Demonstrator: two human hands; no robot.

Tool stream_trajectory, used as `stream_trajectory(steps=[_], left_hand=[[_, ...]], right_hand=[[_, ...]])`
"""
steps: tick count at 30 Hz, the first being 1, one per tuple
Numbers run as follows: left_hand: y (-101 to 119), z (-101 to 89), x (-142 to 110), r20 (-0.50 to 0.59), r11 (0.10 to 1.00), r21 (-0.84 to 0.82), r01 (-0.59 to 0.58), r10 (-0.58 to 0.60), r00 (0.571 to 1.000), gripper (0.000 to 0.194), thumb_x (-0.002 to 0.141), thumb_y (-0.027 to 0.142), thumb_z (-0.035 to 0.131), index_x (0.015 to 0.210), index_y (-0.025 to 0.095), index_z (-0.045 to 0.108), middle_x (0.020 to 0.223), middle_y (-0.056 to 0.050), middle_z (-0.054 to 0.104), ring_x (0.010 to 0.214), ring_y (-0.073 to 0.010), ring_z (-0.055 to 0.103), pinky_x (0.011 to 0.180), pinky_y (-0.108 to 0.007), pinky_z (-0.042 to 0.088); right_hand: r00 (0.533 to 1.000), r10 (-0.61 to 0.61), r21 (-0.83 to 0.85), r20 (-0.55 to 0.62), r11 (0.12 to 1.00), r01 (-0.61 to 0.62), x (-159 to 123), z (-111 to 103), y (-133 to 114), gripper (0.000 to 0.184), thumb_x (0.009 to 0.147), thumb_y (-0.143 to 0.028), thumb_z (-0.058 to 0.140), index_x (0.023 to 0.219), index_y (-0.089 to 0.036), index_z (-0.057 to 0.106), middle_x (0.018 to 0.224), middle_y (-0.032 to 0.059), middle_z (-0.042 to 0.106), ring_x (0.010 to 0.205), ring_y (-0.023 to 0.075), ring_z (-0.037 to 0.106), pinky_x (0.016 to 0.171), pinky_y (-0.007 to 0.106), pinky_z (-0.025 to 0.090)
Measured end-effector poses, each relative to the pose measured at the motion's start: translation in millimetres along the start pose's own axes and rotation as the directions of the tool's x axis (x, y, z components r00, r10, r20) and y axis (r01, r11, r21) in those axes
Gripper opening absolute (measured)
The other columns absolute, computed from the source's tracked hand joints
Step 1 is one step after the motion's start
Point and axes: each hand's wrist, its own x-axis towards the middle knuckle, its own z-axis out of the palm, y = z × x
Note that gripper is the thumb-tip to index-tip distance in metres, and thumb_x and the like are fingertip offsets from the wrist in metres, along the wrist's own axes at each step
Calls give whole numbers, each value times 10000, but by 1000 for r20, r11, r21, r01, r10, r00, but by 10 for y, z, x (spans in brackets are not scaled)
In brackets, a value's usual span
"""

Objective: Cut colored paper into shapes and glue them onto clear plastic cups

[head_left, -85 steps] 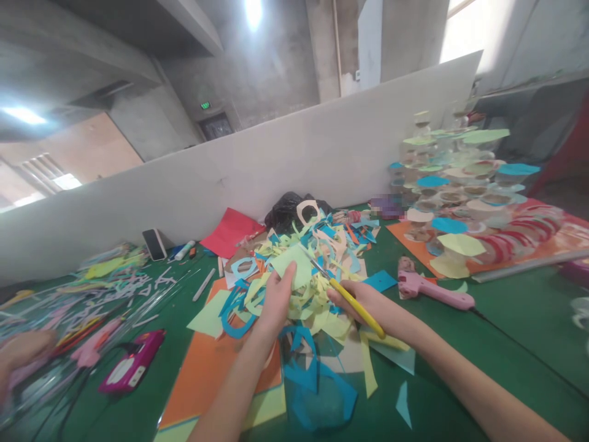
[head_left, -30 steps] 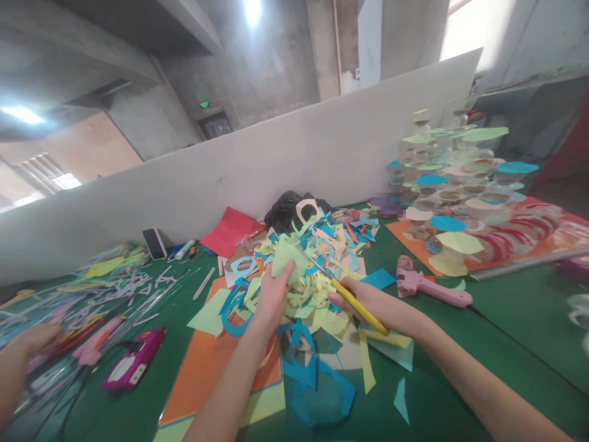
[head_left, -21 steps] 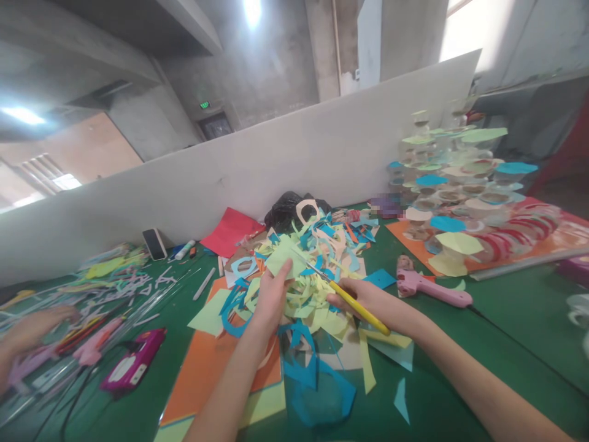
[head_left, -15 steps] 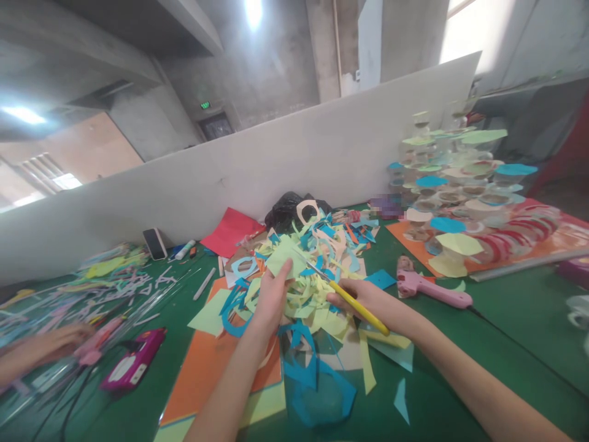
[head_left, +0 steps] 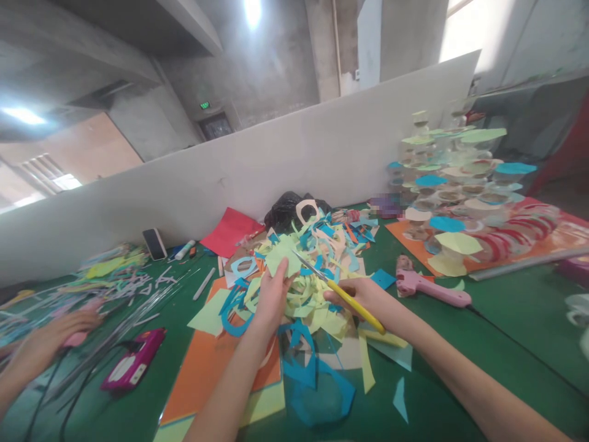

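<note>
My left hand (head_left: 275,293) pinches a light green piece of paper (head_left: 278,254) with the thumb on top, above a heap of paper scraps (head_left: 313,294). In my right hand (head_left: 363,299) is a pair of scissors with yellow handles (head_left: 354,302). The metal blades reach up and left, their tips beside the right edge of the green paper. Whether the blades touch the paper I cannot tell. Below my hands lie blue paper offcuts (head_left: 322,393) and an orange sheet (head_left: 202,374).
A pink glue gun (head_left: 430,290) with a cord lies right. Behind it rise stacked clear cups with paper discs (head_left: 455,190). At left, another person's hand (head_left: 69,328) is over a pink tool near a magenta box (head_left: 135,359). A phone (head_left: 154,244) leans against the white partition (head_left: 207,178).
The green paper has turned slightly in my left hand. The scissors have shifted a little left. The other person's hand at left has moved with the pink tool.
</note>
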Motion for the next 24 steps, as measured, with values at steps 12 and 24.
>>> stream_trajectory(steps=[12,24], left_hand=[[9,66,-72,68,994,56,89,-93,993,332,680,360,809,925,175,681,1008,-95,744,1004,-250,692,867,-354,549],[-45,11,-4,1,995,70,66,-66,998,406,681,391,802,991,191,631,1109,-78,720,960,-195,694,717,-250,530]], right_hand=[[998,-30,-19,61,999,31,-57,-9,-29,505,829,-711,494,800,-209,457,700,-12,521,627,157,491,565,268,344],[1000,7,-17,3,1000,-7,15,36,9,574,792,-759,477,635,-210,419,562,-32,431,547,129,402,523,271,268]])
